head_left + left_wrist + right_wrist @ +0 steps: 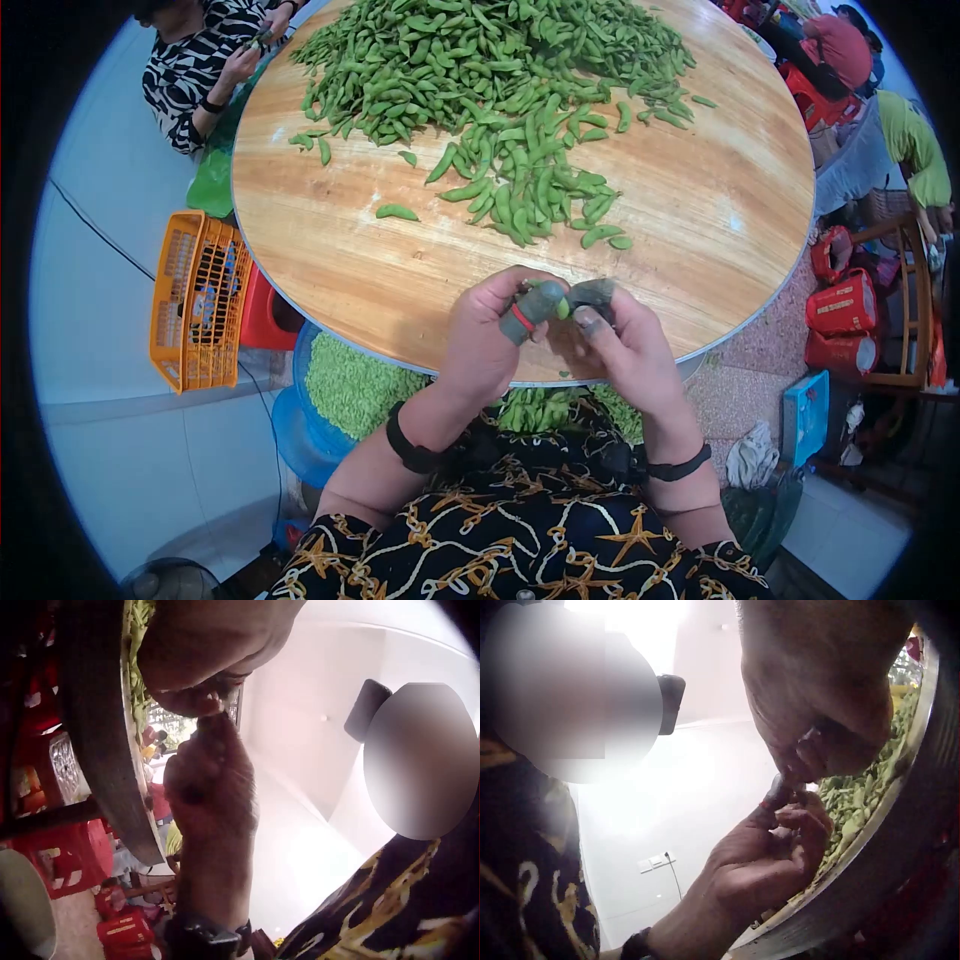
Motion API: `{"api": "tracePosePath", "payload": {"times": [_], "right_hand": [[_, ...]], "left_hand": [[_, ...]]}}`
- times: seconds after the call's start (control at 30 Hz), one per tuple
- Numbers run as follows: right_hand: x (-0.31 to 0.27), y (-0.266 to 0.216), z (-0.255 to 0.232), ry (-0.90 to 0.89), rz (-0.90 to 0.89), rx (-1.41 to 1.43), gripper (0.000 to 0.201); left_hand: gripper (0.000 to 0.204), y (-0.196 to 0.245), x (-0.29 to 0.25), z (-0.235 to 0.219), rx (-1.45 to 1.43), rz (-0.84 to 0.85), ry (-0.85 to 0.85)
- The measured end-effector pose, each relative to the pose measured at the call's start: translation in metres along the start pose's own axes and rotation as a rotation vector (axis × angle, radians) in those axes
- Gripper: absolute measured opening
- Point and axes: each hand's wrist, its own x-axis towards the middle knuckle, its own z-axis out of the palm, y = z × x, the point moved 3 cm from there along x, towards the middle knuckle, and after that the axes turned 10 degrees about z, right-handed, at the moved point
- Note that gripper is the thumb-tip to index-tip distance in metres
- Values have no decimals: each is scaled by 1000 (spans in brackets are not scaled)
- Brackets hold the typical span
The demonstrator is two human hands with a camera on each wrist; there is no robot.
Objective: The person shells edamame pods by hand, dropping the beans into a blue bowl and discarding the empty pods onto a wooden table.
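Close over the near edge of the round wooden table, my two hands meet at a small green soybean pod. My left hand pinches it; a grey-green cover with a red band wraps that thumb. From the other side my right hand pinches at the pod, its thumb and forefinger also wearing dark covers. Fingers hide most of the pod, and both wrist views are too dark to show it. Beyond my hands a loose spread of pods runs back to a large pile.
Below the table edge, a blue basin holds shelled beans. More pods lie at my lap. An orange crate and a red stool stand at left. Another person sits at the far left.
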Motion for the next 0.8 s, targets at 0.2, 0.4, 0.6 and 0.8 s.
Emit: {"api": "tracePosePath", "payload": {"times": [0.2,0.4,0.6,0.8], "right_hand": [[-3,11,9,-339,215,435,20],[0,13,11,-317,204,376,19],[-7,14,14,-445,457,700,16],[-9,11,9,44,-21,-237,14]], "left_hand": [[12,2,-1,-9,445,168,35],[13,4,-3,-10,637,225,10],[7,6,-3,-9,77,128,-360],[21,7,-8,-4,654,199,-97]]}}
